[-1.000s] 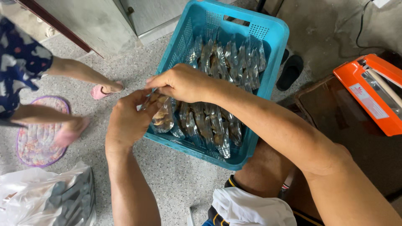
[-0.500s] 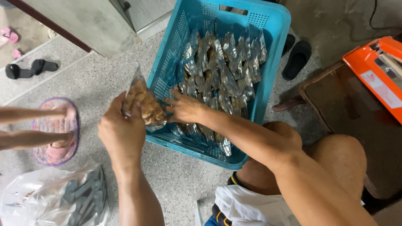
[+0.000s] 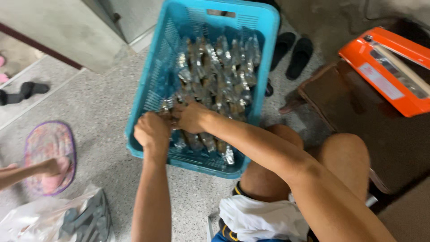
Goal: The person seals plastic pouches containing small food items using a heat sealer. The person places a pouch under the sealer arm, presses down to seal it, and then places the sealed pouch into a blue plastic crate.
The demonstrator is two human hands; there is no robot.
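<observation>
A blue plastic crate (image 3: 148,85) stands on the speckled floor, filled with rows of clear packets of brown snacks (image 3: 224,67). Both my hands are down in its near left corner. My left hand (image 3: 152,132) is closed in a fist around a snack packet (image 3: 168,106) at the front of the rows. My right hand (image 3: 191,117) lies right beside it, fingers curled down among the packets and touching them. The fingertips of both hands are hidden by the packets.
An orange tabletop device (image 3: 389,67) sits on a low dark table (image 3: 380,143) at the right. Black sandals (image 3: 293,54) lie beyond the crate. At the left are another person's foot on a patterned mat (image 3: 49,166), a plastic bag (image 3: 49,219) and a black slipper (image 3: 22,92).
My left hand has carried the packet from above the crate's left rim down into the crate. My right hand moved left to meet it. The view shifted right.
</observation>
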